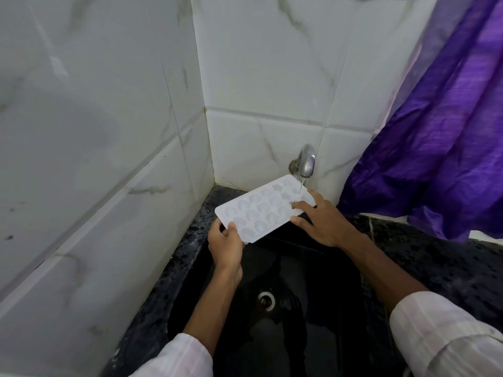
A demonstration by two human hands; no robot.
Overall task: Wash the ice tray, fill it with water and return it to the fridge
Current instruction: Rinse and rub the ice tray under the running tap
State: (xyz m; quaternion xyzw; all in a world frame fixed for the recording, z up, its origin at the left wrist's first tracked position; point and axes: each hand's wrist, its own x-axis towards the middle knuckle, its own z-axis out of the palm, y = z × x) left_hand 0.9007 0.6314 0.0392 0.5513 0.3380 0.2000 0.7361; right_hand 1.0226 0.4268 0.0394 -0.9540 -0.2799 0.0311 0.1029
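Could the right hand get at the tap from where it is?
Probably yes: the right hand rests on the ice tray just below the tap, with nothing but running water between them.

The ice tray between the left hand and the right hand is showing frosted, matt white plastic. Just beyond the right hand the tap is gleaming as polished metal; below both hands the sink is shining glossy black.
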